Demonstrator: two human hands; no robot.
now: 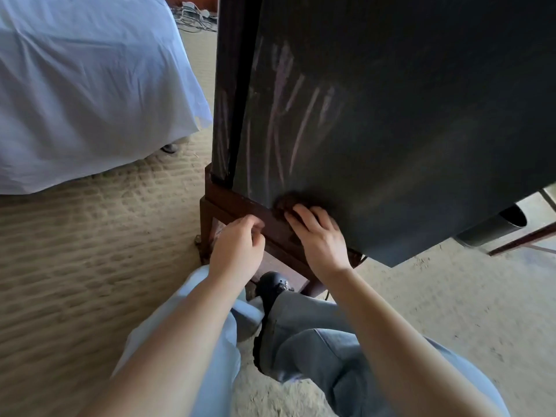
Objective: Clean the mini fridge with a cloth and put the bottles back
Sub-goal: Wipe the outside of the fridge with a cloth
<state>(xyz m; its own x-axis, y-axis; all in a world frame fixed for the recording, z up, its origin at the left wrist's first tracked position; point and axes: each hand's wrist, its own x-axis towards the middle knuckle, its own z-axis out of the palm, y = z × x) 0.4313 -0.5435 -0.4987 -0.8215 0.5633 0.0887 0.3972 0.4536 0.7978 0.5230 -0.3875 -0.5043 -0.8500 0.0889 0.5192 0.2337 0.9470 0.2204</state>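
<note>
Biggest worry: shifting the mini fridge (391, 115) on its slim wooden stand (240, 203) by pushing hard so low on the front (big dark box on a light frame, likely to rock or creep backwards). Next: smearing rather than cleaning. Pale streaks across the front panel, so probably a cloth too damp or too dirty. Then the hands. Right hand (319, 239) down at the bottom edge of the front, grip apart, fingers flat and pressing the brown cloth (285, 203) against the panel just above the stand rail. Could easily slide off the edge and jam fingertips between fridge base and rail. Left hand (237, 245) just beside it at the rail, grip curled, fingertips hidden, so cannot tell whether holding anything. No real bracing of the fridge from there, as far as visible. Smallest: cloth mostly buried under the fingers, dark on dark, easy to lose behind the rail. No bottles in view and door apparently closed, so inside state unknown. Better not to assume it done.
</note>
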